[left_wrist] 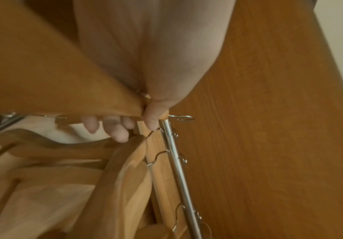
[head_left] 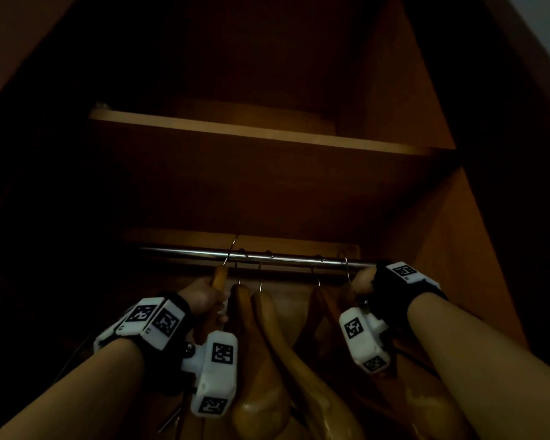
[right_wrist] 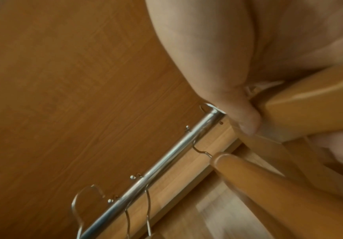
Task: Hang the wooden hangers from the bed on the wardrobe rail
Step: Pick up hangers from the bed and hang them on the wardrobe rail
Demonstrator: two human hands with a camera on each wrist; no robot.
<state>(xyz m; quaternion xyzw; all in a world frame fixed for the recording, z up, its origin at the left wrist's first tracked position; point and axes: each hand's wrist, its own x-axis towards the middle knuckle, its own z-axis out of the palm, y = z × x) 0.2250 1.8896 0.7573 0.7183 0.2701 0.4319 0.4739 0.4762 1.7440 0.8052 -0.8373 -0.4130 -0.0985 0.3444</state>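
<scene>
Head view: both hands point(head_left: 204, 300) grip hangers point(head_left: 219, 279) at rail point(head_left: 283, 258).

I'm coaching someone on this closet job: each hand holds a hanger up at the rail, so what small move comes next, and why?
Probably lower the left hand a little so its hanger hook settles over the rail. That hook appears tilted and rising above the rail, not seated like the hooks beside it. The right hand grips a hanger whose hook already loops the rail.
</scene>
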